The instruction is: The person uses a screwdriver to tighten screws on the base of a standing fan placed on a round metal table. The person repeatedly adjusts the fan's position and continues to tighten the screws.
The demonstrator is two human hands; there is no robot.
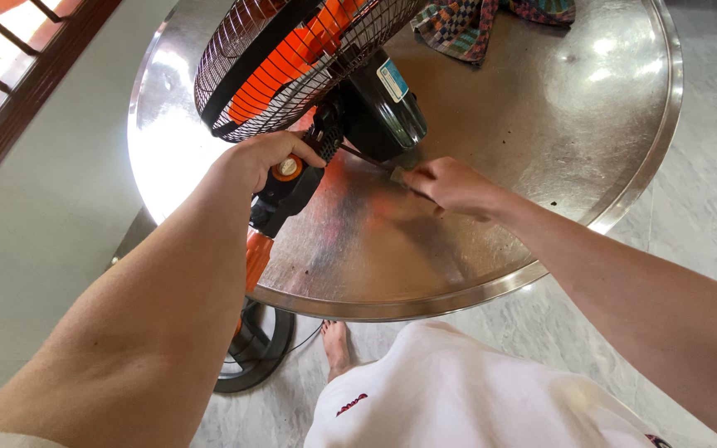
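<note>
**Two hands at the neck of a standing fan beside a round steel table**

A pedestal fan (309, 75) leans its head over the near-left part of a round metal table (541, 166). Its dark wire cage (251, 50) with orange blades (292, 58) behind it fills the upper left of the table, and the black motor housing (387, 112) lies just behind the cage. On the housing sits a small rectangular label (392, 80), pale blue and white, facing up and right.

The left hand (263, 158) wraps the fan's neck, fingers curled tight around the black joint just above an orange knob (289, 168). Below it the orange-and-black pole (257, 257) drops past the table's edge to a round black base (251, 348) on the marble floor (707, 207).

The right hand (450, 184) rests on the table just right of the housing, its fingers pinched on a small dark tool (396, 172) whose thin shaft reaches toward the neck; what the tip touches cannot be told.

A checkered cloth (466, 25) lies crumpled at the table's far edge, well apart from both hands. A bare foot (336, 344) stands beside the base.
</note>
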